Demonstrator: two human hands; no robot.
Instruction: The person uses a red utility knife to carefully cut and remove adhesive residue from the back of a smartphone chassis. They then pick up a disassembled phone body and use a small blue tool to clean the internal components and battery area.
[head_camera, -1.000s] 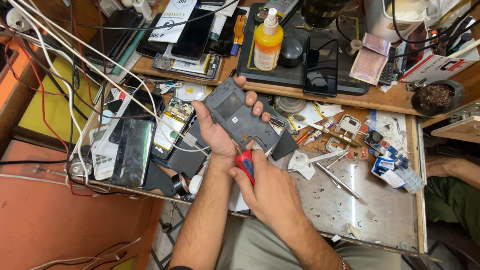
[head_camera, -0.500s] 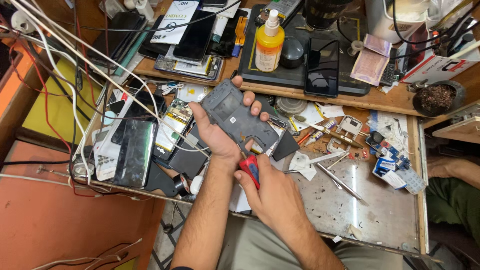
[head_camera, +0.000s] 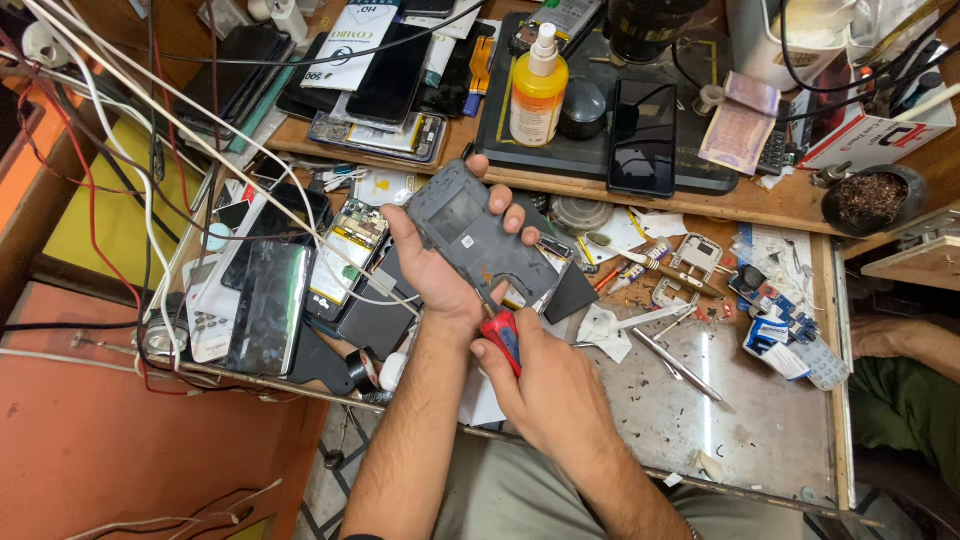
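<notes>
My left hand grips a grey opened phone body, held tilted above the metal worktable, fingers curled over its far edge. My right hand holds a red-handled screwdriver whose tip meets the lower end of the phone body. The tip itself is hidden against the frame.
Several phones and screens lie at the left under hanging white and red wires. A yellow spray bottle and a black phone stand on the raised shelf. Tweezers, small parts and a blue box lie right. Another person's arm rests at the right edge.
Both hands have stayed almost in place with the phone body; the screwdriver has shifted slightly against its lower end.
</notes>
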